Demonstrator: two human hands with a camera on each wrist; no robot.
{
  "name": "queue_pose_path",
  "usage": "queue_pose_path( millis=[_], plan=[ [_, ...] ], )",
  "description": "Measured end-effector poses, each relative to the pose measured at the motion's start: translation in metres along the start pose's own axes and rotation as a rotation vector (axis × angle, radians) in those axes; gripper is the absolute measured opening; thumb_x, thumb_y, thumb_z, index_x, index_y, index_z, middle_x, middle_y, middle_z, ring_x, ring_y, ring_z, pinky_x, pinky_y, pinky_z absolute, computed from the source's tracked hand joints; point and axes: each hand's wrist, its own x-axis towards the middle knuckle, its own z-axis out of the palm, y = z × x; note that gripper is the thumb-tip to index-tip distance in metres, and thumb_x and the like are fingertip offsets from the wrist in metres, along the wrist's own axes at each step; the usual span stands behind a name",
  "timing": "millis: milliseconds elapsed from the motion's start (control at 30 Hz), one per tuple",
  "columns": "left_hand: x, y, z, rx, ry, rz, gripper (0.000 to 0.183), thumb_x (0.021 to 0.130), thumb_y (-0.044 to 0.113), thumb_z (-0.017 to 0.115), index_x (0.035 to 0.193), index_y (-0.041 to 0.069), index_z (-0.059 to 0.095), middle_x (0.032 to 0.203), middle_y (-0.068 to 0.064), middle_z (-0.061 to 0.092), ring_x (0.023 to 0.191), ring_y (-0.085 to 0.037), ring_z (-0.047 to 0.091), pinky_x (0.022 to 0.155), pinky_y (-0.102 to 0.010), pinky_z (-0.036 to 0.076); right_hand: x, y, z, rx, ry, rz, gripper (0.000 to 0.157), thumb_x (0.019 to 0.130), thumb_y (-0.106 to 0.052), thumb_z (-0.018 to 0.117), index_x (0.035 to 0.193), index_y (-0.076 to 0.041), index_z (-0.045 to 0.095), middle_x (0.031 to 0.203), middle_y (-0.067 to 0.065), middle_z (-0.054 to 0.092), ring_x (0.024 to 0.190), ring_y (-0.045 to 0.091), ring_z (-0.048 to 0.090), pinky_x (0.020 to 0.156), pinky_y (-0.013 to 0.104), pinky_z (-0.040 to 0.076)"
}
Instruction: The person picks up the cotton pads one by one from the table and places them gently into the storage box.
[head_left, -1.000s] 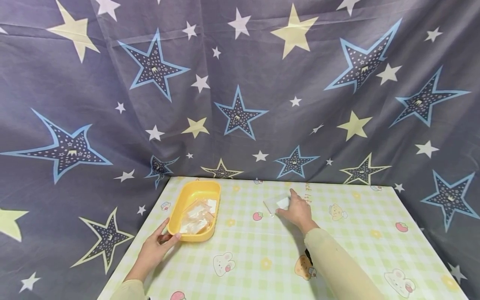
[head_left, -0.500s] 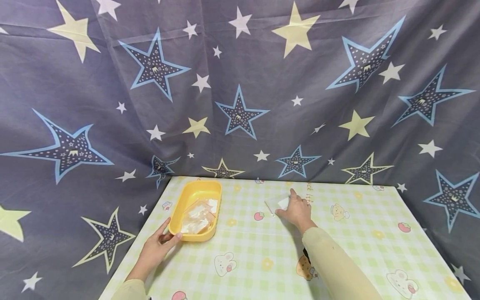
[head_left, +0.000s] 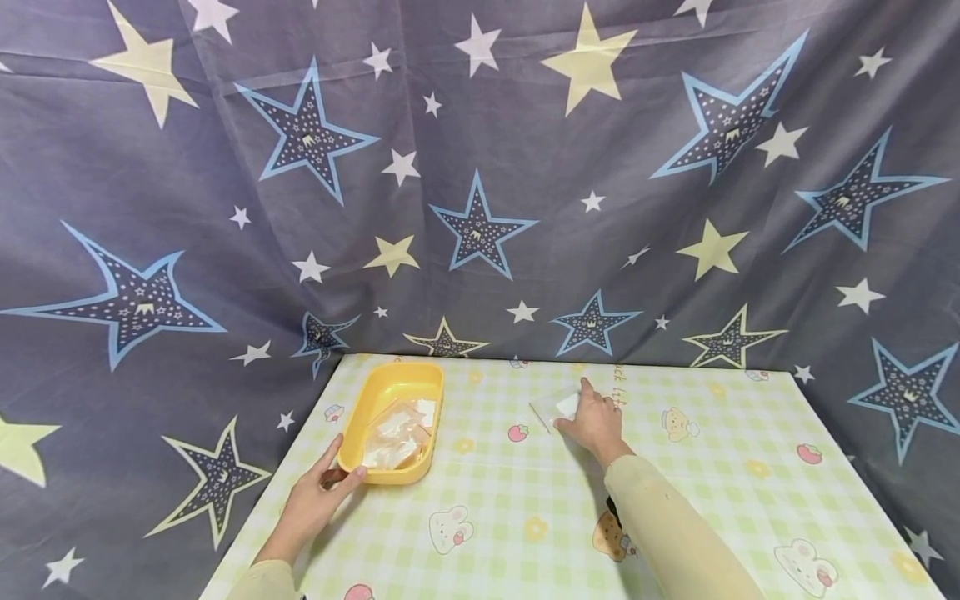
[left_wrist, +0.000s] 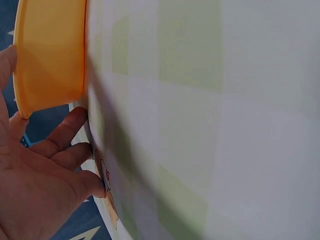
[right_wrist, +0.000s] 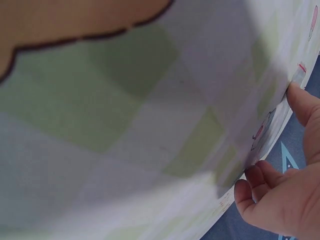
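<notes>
A yellow plastic basket (head_left: 365,398) stands at the table's left side, with several clear zip bags (head_left: 397,437) holding white contents. At its near left corner my left hand (head_left: 309,504) holds the rim between thumb and index finger. In the left wrist view the other fingers (left_wrist: 70,155) of that hand spread down by the tabletop. Farther right, my right hand (head_left: 596,423) rests over one flat zip bag (head_left: 567,406) with a white piece inside. Thumb and fingertips are spread wide over and beside this bag, touching it or the cloth. The hand hides part of the bag.
A green-and-white checked cloth (head_left: 510,500) with cartoon prints covers the table. Behind it and along both sides hangs a dark curtain (head_left: 480,308) with stars. The cloth's back edge lies just beyond the right hand.
Both hands stay nearly where they were. My right thumb has shifted very slightly on the zip bag. The yellow basket has not moved.
</notes>
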Motion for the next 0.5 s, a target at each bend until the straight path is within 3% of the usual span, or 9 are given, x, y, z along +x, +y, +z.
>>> queue_pose_path(
  millis=[500],
  plan=[
    [0.0040, -0.0008, -0.0008, -0.017, -0.012, -0.028, 0.100, 0.093, 0.073, 0.069, 0.172, 0.034, 0.023, 0.136, -0.021, 0.073, 0.137, -0.043, 0.061, 0.116, -0.064, 0.045, -0.0038, 0.0003, 0.0016, 0.017, 0.065, -0.009, 0.104, 0.087, -0.041, 0.086, 0.165, 0.000, 0.032, 0.145, 0.033, 0.063, 0.129, 0.055, 0.059, 0.117, 0.066, 0.042]
  ],
)
